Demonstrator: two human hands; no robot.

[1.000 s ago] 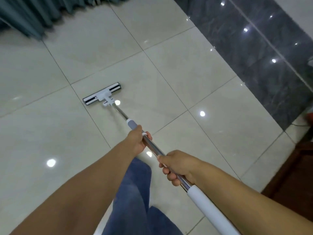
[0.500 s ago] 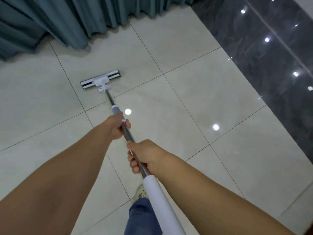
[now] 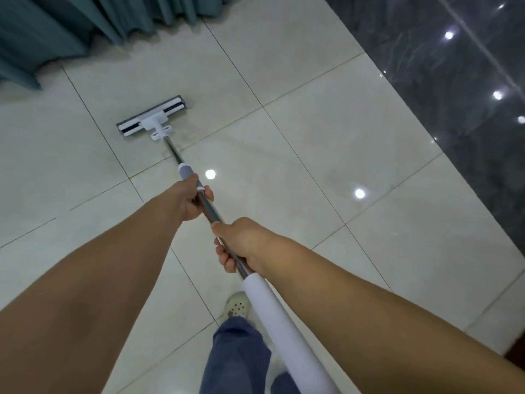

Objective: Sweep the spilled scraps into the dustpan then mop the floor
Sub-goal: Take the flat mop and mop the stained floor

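Observation:
A flat mop with a white and grey head (image 3: 152, 116) lies on the pale floor tiles (image 3: 326, 155), ahead and slightly left of me. Its steel pole (image 3: 174, 152) runs back toward me and ends in a thick white grip (image 3: 279, 328). My left hand (image 3: 189, 201) is closed around the pole just below the grey collar. Lower down, my right hand (image 3: 241, 241) clasps the pole right above the white grip. No scraps or dustpan show in view.
Teal curtains (image 3: 71, 27) hang along the far left, their hems touching the floor. A dark polished marble strip (image 3: 454, 81) borders the tiles on the right. My pale shoe (image 3: 237, 307) and a blue trouser leg (image 3: 235, 356) stand under the pole.
The mop head has slid forward across the tiles toward the curtains, and I have stepped after it. Both hands keep the same hold on the pole.

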